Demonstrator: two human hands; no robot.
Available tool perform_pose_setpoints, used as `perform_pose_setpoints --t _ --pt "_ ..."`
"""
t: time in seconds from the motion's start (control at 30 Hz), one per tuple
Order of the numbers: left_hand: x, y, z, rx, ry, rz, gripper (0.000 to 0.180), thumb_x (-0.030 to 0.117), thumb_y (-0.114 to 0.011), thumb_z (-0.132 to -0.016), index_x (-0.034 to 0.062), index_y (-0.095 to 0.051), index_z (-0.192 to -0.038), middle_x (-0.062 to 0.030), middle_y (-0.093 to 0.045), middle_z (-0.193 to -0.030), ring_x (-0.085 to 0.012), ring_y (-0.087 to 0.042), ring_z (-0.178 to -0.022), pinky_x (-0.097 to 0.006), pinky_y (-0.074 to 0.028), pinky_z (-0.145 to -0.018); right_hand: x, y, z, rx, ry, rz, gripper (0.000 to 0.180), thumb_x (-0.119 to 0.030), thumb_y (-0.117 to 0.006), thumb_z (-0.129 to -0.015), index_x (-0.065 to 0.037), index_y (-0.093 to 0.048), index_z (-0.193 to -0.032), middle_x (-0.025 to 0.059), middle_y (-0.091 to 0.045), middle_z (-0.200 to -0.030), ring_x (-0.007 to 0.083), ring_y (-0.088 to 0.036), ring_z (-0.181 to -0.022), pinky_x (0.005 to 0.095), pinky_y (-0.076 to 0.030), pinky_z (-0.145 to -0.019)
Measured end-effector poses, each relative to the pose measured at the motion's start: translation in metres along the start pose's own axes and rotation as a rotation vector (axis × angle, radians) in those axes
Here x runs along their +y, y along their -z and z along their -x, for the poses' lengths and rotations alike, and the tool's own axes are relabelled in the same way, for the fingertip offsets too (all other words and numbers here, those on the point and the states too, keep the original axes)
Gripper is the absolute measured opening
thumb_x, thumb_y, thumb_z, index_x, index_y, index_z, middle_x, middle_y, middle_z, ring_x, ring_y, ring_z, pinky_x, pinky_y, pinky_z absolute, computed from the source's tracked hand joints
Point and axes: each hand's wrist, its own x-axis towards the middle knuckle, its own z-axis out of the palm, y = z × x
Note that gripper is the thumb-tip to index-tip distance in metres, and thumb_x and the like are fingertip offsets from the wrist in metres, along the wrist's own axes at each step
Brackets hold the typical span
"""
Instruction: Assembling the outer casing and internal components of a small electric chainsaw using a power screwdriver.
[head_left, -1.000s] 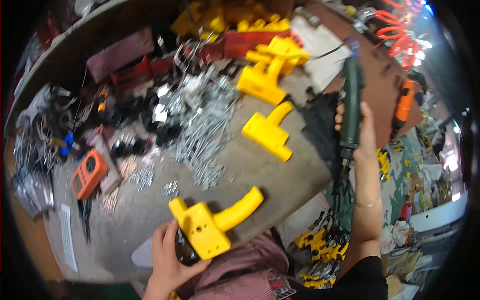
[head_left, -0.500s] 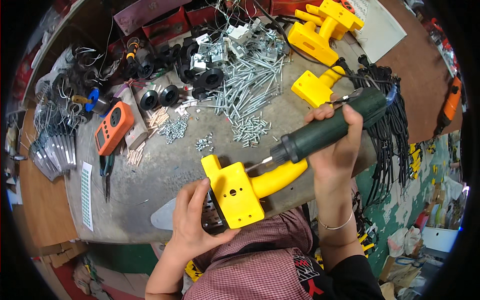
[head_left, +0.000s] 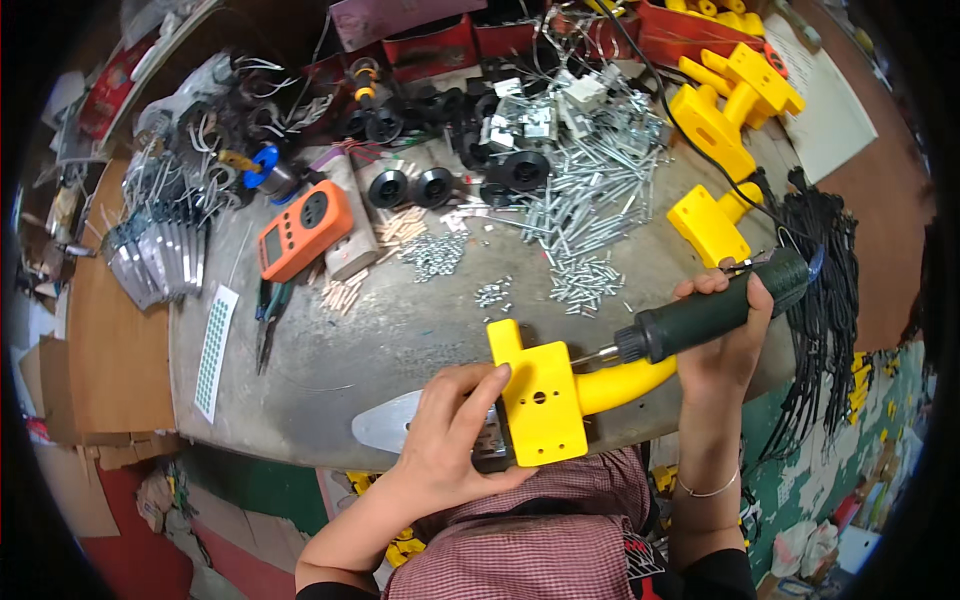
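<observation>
My left hand [head_left: 455,430] grips a yellow plastic handle housing [head_left: 545,400] by its black-edged left side, near the bench's front edge. A slotted metal part shows partly behind my fingers, and a pale, rounded metal plate [head_left: 380,425] sticks out to their left. The housing's curved grip [head_left: 625,385] points right. In my right hand [head_left: 725,350] is a dark green electric screwdriver [head_left: 700,315], held nearly level with my fingers wrapped round it. Its bit [head_left: 598,356] meets the housing's right side, just above the grip; the screw there cannot be made out.
Small screws [head_left: 585,285], nuts [head_left: 435,255] and long screws [head_left: 590,205] lie beyond the housing. An orange meter [head_left: 305,230] and pliers [head_left: 268,320] are at left. More yellow housings [head_left: 715,220] and black cables [head_left: 815,300] lie at right. The screwdriver's cord [head_left: 690,130] runs across the back.
The whole view has shifted, so the bench sits further right in the picture. The screwdriver has come slightly closer to the housing and is more level. Both hands keep their hold.
</observation>
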Motion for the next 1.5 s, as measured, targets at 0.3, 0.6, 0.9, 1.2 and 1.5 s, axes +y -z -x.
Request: perform_pose_setpoints --t 0.3,0.6,0.9,1.2,1.5 --pt "-0.061 0.037 -0.044 0.067 0.082 -0.293 0.06 -0.012 -0.051 -0.078 0.0019 -0.045 -0.136 -0.0181 -0.06 -0.125 -0.0366 -0.057 -0.114 -0.042 -0.047 -0.096 0.006 0.007 -0.001 -0.004 0.029 0.018 0.028 -0.034 -0.056 -0.094 -0.007 -0.053 -0.102 0.0045 -0.055 -0.083 0.0182 -0.054 -0.082 0.0359 -0.046 -0.085" --pt "-0.064 0.049 -0.018 0.006 0.083 -0.346 0.056 -0.016 -0.049 -0.074 0.0025 -0.054 -0.127 -0.0145 -0.067 -0.112 -0.0315 -0.067 -0.093 -0.038 -0.053 -0.084 0.01 0.002 0.001 0.039 0.068 0.074 0.038 -0.037 -0.056 -0.094 -0.005 -0.051 -0.113 0.0038 -0.052 -0.083 0.0168 -0.054 -0.081 0.0358 -0.047 -0.085" --pt "-0.067 0.064 -0.001 0.116 0.139 -0.396 0.03 -0.002 -0.07 -0.071 0.0049 -0.064 -0.1 -0.0082 -0.063 -0.093 -0.024 -0.066 -0.08 -0.035 -0.053 -0.068 0.004 0.005 -0.001 0.026 0.103 0.159 0.039 -0.038 -0.054 -0.096 -0.005 -0.049 -0.117 0.003 -0.05 -0.084 0.0153 -0.054 -0.082 0.0355 -0.048 -0.086" --pt "-0.057 0.06 -0.022 -0.098 -0.095 -0.755 0.007 0.01 -0.062 -0.072 0.0065 -0.06 -0.078 -0.006 -0.049 -0.076 -0.0243 -0.056 -0.074 -0.036 -0.047 -0.065 0.002 0.008 0.0 -0.101 0.069 0.118 0.038 -0.035 -0.055 -0.096 -0.004 -0.049 -0.118 0.0044 -0.051 -0.085 0.0168 -0.054 -0.085 0.0372 -0.047 -0.088" --pt "-0.019 0.014 0.003 0.265 0.202 -0.006 0.014 0.004 -0.071 -0.07 0.0039 -0.057 -0.073 -0.0081 -0.053 -0.073 -0.0279 -0.056 -0.069 -0.037 -0.045 -0.061 0.0 0.007 -0.002 -0.119 -0.004 -0.006 0.031 -0.031 -0.057 -0.094 -0.005 -0.051 -0.11 0.0053 -0.053 -0.085 0.018 -0.054 -0.084 0.0385 -0.045 -0.089"
